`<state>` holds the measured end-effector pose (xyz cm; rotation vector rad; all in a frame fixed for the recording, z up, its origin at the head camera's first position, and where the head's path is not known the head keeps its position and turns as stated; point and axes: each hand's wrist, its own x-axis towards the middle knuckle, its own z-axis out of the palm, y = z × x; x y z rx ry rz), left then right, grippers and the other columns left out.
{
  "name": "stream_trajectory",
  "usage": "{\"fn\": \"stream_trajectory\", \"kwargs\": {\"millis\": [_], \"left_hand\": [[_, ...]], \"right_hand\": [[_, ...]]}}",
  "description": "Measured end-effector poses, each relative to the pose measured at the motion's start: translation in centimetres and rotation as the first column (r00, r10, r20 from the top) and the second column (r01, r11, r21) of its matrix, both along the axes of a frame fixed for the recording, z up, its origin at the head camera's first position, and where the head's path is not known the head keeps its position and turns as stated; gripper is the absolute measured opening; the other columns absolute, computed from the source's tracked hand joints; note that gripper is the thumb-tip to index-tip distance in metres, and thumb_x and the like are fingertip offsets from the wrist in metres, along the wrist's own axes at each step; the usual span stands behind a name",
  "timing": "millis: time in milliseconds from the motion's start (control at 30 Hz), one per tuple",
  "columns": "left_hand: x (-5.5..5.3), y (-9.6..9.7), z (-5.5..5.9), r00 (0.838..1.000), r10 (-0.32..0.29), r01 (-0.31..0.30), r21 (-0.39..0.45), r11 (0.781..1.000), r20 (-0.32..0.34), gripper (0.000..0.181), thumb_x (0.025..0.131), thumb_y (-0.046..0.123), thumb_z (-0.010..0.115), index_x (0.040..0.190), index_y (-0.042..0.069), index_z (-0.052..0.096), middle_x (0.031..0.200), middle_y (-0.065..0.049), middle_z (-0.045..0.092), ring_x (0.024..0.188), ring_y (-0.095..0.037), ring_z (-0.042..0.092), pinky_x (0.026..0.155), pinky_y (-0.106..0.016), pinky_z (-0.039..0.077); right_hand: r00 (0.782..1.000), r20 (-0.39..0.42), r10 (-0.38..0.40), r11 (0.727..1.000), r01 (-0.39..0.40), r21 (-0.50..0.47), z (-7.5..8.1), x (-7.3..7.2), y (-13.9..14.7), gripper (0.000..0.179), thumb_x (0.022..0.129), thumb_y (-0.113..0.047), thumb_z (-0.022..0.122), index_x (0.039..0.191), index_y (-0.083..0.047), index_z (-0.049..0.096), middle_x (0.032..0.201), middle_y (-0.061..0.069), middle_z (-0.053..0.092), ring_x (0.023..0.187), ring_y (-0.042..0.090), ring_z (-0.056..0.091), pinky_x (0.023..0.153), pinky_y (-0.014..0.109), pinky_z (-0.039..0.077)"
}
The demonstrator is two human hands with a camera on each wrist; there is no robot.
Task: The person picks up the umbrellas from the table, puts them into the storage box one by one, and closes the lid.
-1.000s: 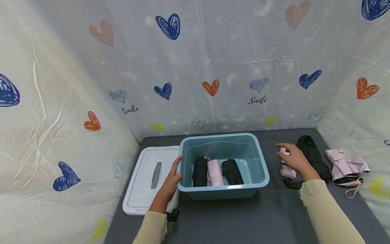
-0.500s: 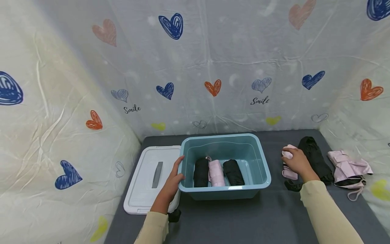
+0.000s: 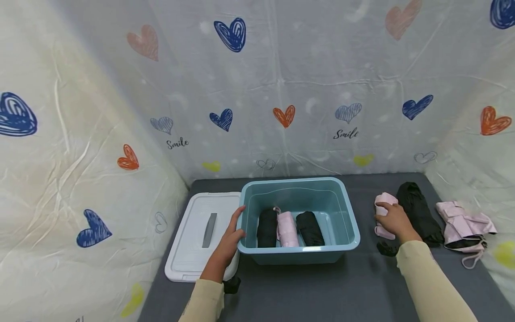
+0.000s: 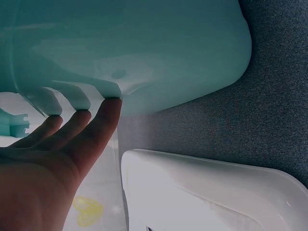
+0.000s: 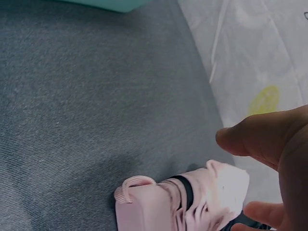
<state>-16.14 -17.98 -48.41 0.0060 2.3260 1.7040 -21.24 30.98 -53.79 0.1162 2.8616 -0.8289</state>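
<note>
A small pink folded umbrella lies on the grey tabletop at the right. Over it is my right hand, fingers and thumb spread apart at its sides. In the right wrist view the thumb stands clear of the pink fabric, and the fingertips are near the umbrella's far end; contact there is hard to tell. My left hand rests against the left side of the blue-green bin. Its straight fingers touch the outer wall. Inside the bin lie a pink folded umbrella and two black ones.
A white lid with a grey handle lies left of the bin. Right of my right hand are a black folded umbrella and a loosely bundled pink one with a cord. Heart-printed fabric walls close in the table's back and sides.
My right hand has come down from just above the small pink umbrella to around it. The left hand stays on the bin. The view has shifted slightly.
</note>
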Motion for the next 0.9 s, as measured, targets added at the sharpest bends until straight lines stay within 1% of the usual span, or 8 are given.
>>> {"fn": "stream_trajectory", "kwargs": {"millis": [100,133,200,333,467,567,733,900], "left_hand": [[-0.6,-0.4,-1.6,1.000,0.012,-0.012,0.002,1.000,0.000,0.077,0.083,0.007,0.039,0.150,0.040,0.021,0.162,-0.010,0.007,0.137,-0.040,0.023,0.101,-0.061,0.031],[-0.7,-0.4,-1.7,1.000,0.013,-0.013,0.001,1.000,-0.003,0.077,0.083,0.007,0.039,0.150,0.040,0.021,0.162,-0.010,0.007,0.137,-0.041,0.023,0.100,-0.060,0.032],[-0.5,-0.4,-1.4,1.000,0.008,-0.008,0.001,1.000,-0.010,0.077,0.083,0.007,0.039,0.150,0.038,0.021,0.161,-0.011,0.008,0.136,-0.041,0.024,0.099,-0.060,0.033],[0.5,0.0,0.6,1.000,-0.001,0.001,0.004,1.000,-0.009,0.076,0.083,0.006,0.039,0.151,0.033,0.021,0.161,-0.013,0.008,0.136,-0.042,0.024,0.099,-0.059,0.033],[0.5,0.1,0.8,1.000,-0.001,0.001,-0.001,1.000,0.007,0.076,0.083,0.006,0.040,0.151,0.034,0.022,0.161,-0.011,0.009,0.136,-0.040,0.025,0.099,-0.056,0.033],[0.1,-0.2,0.0,1.000,-0.002,0.002,-0.001,1.000,0.015,0.077,0.083,0.006,0.040,0.151,0.036,0.020,0.162,-0.011,0.008,0.136,-0.039,0.025,0.098,-0.055,0.034],[-0.8,-0.7,-2.1,1.000,0.013,-0.013,0.001,1.000,0.007,0.078,0.083,0.007,0.040,0.149,0.042,0.021,0.162,-0.007,0.008,0.136,-0.038,0.025,0.098,-0.055,0.034],[-1.0,-0.7,-2.9,0.999,0.022,-0.022,0.000,1.000,-0.030,0.078,0.081,0.008,0.040,0.147,0.046,0.023,0.161,-0.006,0.010,0.136,-0.037,0.026,0.097,-0.055,0.035]], "right_hand": [[0.999,0.050,0.002,1.000,-0.001,-0.010,-0.5,-0.1,0.0,0.059,0.090,-0.024,0.054,0.140,0.005,0.041,0.141,0.042,0.033,0.132,0.059,0.022,0.100,0.072,0.027],[0.998,0.060,-0.001,1.000,0.001,-0.011,-0.7,-0.2,-0.1,0.060,0.090,-0.024,0.054,0.141,0.005,0.040,0.141,0.042,0.033,0.131,0.059,0.022,0.100,0.072,0.027],[0.997,0.082,-0.009,1.000,0.010,-0.009,-0.9,-0.3,-0.2,0.061,0.090,-0.024,0.054,0.142,0.004,0.039,0.142,0.042,0.031,0.133,0.059,0.021,0.100,0.072,0.027],[0.995,0.093,-0.024,1.000,0.023,0.020,-1.1,-0.5,-0.5,0.063,0.088,-0.023,0.056,0.142,0.004,0.038,0.142,0.044,0.029,0.134,0.060,0.018,0.101,0.072,0.026],[0.994,0.106,-0.042,0.999,0.040,0.023,-1.5,-0.6,-0.4,0.065,0.088,-0.024,0.056,0.143,0.004,0.036,0.143,0.046,0.023,0.131,0.061,0.019,0.099,0.073,0.028],[0.993,0.103,-0.052,0.998,0.050,0.029,-1.9,-0.7,-0.1,0.065,0.088,-0.023,0.055,0.143,0.004,0.035,0.139,0.049,0.021,0.124,0.060,0.027,0.095,0.071,0.033],[0.990,0.122,-0.067,0.998,0.063,0.030,-2.4,-1.0,0.3,0.064,0.087,-0.023,0.053,0.143,0.002,0.035,0.136,0.051,0.018,0.116,0.061,0.033,0.091,0.070,0.034],[0.981,0.174,-0.084,0.996,0.085,0.001,-2.6,-1.2,0.4,0.067,0.088,-0.024,0.052,0.147,-0.002,0.031,0.137,0.050,0.012,0.117,0.064,0.030,0.092,0.073,0.031]]}}
